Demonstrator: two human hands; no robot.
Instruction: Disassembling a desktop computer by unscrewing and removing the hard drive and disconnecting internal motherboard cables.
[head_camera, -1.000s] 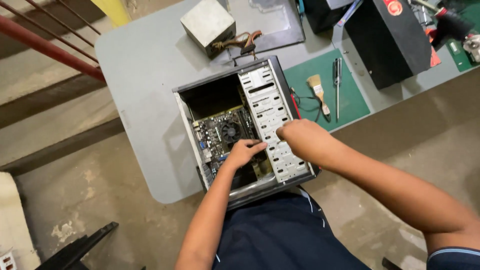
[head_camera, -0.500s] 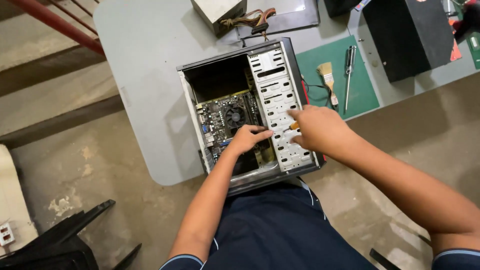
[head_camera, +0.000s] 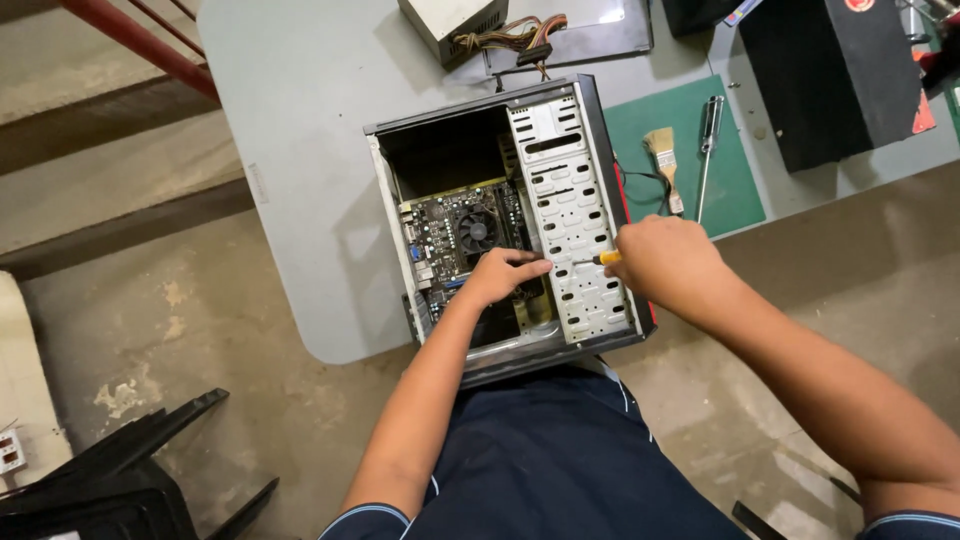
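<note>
Both hands are busy: your right hand (head_camera: 665, 262) grips a yellow-handled screwdriver (head_camera: 598, 259) at the drive cage (head_camera: 575, 215); your left hand (head_camera: 503, 275) steadies its tip. Motherboard (head_camera: 462, 235) remains mounted.

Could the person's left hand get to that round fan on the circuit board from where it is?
Probably yes. The left hand rests inside the open computer case, right beside the fan, and nothing visible lies between them.

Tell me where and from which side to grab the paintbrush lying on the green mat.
Grip the paintbrush by its slim pale handle, the end nearer the person, coming from above. It lies flat on the green mat with bristles pointing away, and the screwdriver beside it leaves room on both sides.
</note>
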